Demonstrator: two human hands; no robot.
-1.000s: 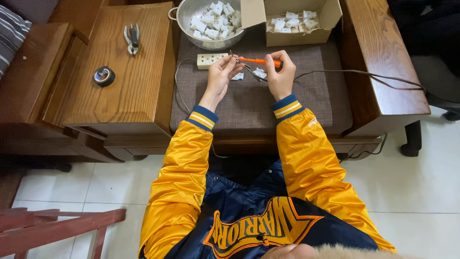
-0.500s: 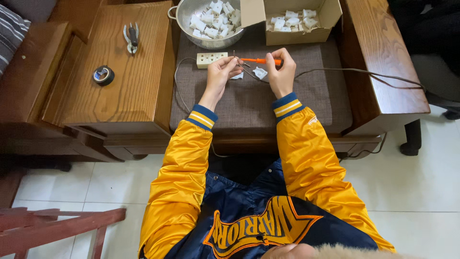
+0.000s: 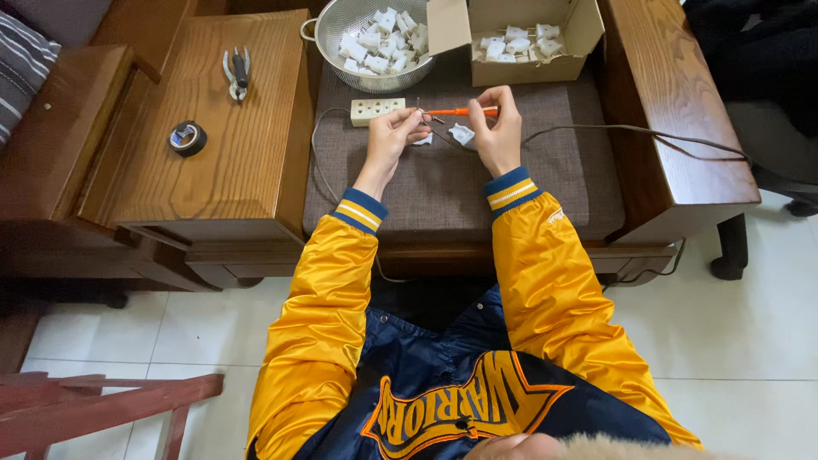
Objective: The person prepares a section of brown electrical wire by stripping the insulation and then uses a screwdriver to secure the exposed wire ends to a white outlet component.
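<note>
The orange-handled screwdriver (image 3: 461, 112) lies level between the two hands above the brown seat cushion (image 3: 443, 183), its tip pointing toward nine o'clock. The right hand (image 3: 497, 135) has its grip closed on the handle end, probably to turn it. The left hand (image 3: 394, 136) has its fingers pinched shut at the tip, around something too small to make out, likely a part steadied against the tool.

Just below the shaft, between the hands, a small white plug piece (image 3: 461, 134) rests on the cushion, close by for easy reach. At eleven o'clock from the left hand sits a cream power strip (image 3: 377, 111), its cable (image 3: 317, 158) looping down the cushion's left edge. A dark cord (image 3: 630, 132) runs from the hands toward three o'clock, over the wooden armrest (image 3: 673, 128).

At twelve o'clock stand a metal colander (image 3: 336, 34) heaped with white plug parts and an open cardboard box (image 3: 532, 70) holding more, which seems to keep two lots apart. On the wooden bench (image 3: 204, 170) at nine o'clock lie pliers (image 3: 237, 72) and a roll of black tape (image 3: 187, 137), well apart from the hands.
</note>
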